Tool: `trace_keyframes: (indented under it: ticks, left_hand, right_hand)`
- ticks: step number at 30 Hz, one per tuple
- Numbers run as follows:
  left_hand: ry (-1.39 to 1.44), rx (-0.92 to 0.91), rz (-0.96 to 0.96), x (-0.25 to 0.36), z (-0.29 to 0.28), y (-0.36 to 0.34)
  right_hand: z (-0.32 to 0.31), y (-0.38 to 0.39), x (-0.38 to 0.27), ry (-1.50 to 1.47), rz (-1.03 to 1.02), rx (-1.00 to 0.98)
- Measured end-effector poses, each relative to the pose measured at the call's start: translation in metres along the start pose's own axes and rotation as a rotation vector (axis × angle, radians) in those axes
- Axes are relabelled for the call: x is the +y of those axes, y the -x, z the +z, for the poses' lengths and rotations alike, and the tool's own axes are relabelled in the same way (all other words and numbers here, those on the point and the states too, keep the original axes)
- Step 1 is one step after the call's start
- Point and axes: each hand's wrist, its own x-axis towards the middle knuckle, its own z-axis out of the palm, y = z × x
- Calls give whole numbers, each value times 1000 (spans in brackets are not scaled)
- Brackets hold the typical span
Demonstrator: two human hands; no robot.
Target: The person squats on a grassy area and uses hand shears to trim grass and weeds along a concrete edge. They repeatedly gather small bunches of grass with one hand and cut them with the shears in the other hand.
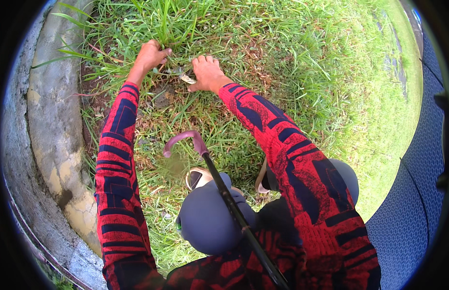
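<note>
My left hand [150,59] is closed on the base of a clump of long green grass [164,31] at the upper middle of the head view. My right hand [206,72] is bent over the ground just right of it, fingers curled, beside a small pale, flattish object [186,79]; whether it holds this is unclear. Below my hands, a pink hooked handle [185,137] on a black shaft [224,198] stands out from my body, between my red-and-black sleeved forearms.
A weathered, cracked concrete edge [55,140] curves along the left. Cut grass and brown soil [248,63] lie around my hands. My bent knees [207,217] are below. A dark blue patterned canopy with thin ribs [408,203] fills the right rim.
</note>
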Motion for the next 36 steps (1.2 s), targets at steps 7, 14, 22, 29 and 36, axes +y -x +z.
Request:
trace_keyframes:
  ticks: [7,14,22,29,36]
  left_hand:
    - [96,25,81,-7,6,-4]
    - [212,179,90,6,-5,27]
    - [95,230,-63,5,-22,107]
    - [465,168,-217,-28,-72,152]
    - [598,257,-523,-154,-102,216]
  right_hand:
    - [11,-13,-5,-92,-35,-49]
    - [-8,-19,20,-108,-186,-15]
    - [-32,-23,42,177,-226,-41]
    - [-40,-12,65,121,-248,-73]
    - [-17,5,68,39,-259,73]
